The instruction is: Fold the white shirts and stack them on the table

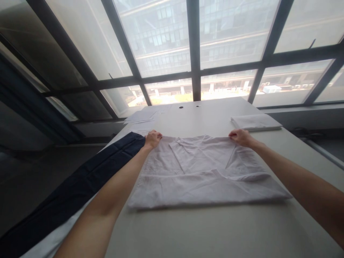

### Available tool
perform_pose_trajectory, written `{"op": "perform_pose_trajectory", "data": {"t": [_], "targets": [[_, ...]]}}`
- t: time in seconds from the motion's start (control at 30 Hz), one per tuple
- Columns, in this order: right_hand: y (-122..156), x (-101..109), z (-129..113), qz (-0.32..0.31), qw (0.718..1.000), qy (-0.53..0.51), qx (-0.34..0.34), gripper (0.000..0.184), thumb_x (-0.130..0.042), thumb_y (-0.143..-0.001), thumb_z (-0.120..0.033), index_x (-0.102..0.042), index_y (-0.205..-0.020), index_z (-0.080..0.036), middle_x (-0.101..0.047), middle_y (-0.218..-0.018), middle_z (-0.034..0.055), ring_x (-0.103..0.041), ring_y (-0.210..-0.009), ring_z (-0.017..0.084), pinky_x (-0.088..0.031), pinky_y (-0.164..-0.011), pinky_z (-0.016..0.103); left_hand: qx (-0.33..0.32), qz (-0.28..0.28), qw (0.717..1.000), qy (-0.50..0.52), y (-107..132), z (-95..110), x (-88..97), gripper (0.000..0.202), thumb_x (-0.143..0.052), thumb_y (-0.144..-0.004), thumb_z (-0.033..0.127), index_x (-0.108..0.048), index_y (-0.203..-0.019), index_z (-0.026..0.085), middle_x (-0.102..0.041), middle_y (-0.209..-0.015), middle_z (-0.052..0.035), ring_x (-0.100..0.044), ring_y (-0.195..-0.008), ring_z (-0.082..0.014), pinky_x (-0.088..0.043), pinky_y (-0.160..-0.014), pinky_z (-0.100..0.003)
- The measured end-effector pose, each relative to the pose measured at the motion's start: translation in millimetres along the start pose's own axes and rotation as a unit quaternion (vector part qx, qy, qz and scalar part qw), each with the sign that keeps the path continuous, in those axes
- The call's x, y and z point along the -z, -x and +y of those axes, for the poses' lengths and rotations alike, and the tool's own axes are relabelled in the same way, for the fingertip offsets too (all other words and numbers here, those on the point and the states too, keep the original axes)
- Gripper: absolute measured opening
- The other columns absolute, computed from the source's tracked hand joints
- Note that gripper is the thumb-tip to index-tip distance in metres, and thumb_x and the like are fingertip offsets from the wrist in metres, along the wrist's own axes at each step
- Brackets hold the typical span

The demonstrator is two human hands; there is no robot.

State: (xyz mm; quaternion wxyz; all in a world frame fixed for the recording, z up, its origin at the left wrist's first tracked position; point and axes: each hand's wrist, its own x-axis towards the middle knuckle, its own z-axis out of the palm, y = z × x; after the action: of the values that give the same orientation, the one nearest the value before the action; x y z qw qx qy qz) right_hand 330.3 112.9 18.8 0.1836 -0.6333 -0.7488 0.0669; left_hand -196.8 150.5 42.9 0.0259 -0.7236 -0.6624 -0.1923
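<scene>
A white shirt (199, 172) lies flat and partly folded on the pale table (204, 229), its collar towards the window. My left hand (153, 138) is closed on the shirt's far left corner. At the far right corner my right hand (240, 137) pinches the cloth in the same way. Both arms stretch forward along the sides of the garment.
A dark navy garment (80, 190) runs along the table's left edge. A folded white cloth (255, 122) sits at the far right, and flat white pieces (145, 115) lie at the far left. Large windows with dark frames (195, 50) stand beyond the table.
</scene>
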Motion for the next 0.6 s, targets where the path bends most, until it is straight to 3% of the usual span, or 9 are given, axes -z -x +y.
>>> {"op": "perform_pose_trajectory", "data": {"t": [0.17,0.3,0.43,0.6], "targets": [[15.8,14.5,-1.6,0.046,0.998,-0.031,0.018,0.017,-0.063,-0.079,-0.028,-0.077,-0.088,-0.022,-0.077,-0.094,0.0052,-0.07,-0.09,0.025,-0.049,-0.084,0.034,-0.009,0.044,0.999,0.029,15.5,-2.0,26.6,0.021,-0.061,-0.087,0.03,-0.077,-0.098,0.022,-0.07,-0.11,-0.0066,-0.063,-0.108,-0.0253,-0.047,-0.095,-0.037],[34.5,25.2,-4.1,0.073,0.996,-0.025,0.051,0.015,-0.064,-0.08,-0.03,-0.076,-0.084,-0.023,-0.076,-0.091,0.0054,-0.068,-0.093,0.025,-0.047,-0.086,0.036,-0.061,0.103,0.99,0.081,43.7,-6.6,44.1,0.021,-0.06,-0.088,0.034,-0.076,-0.094,0.022,-0.073,-0.105,-0.0047,-0.065,-0.103,-0.022,-0.048,-0.094,-0.031],[55.7,30.9,-8.5,0.086,0.991,-0.001,0.1,0.011,-0.063,-0.082,-0.025,-0.074,-0.081,-0.023,-0.075,-0.091,0.0053,-0.065,-0.097,0.026,-0.043,-0.089,0.037,-0.121,0.13,0.979,0.103,79.3,-10.3,57.3,0.025,-0.057,-0.09,0.038,-0.076,-0.092,0.022,-0.074,-0.101,-0.0049,-0.066,-0.1,-0.0219,-0.049,-0.095,-0.032],[84.5,29.4,-9.4,0.087,0.986,0.034,0.139,0.012,-0.061,-0.086,-0.022,-0.073,-0.084,-0.023,-0.074,-0.094,0.006,-0.062,-0.098,0.026,-0.039,-0.09,0.038,-0.164,0.117,0.975,0.089,127.3,-11.7,66.0,0.026,-0.055,-0.092,0.039,-0.076,-0.092,0.024,-0.074,-0.103,-0.005,-0.066,-0.1,-0.0231,-0.049,-0.097,-0.037]]}}
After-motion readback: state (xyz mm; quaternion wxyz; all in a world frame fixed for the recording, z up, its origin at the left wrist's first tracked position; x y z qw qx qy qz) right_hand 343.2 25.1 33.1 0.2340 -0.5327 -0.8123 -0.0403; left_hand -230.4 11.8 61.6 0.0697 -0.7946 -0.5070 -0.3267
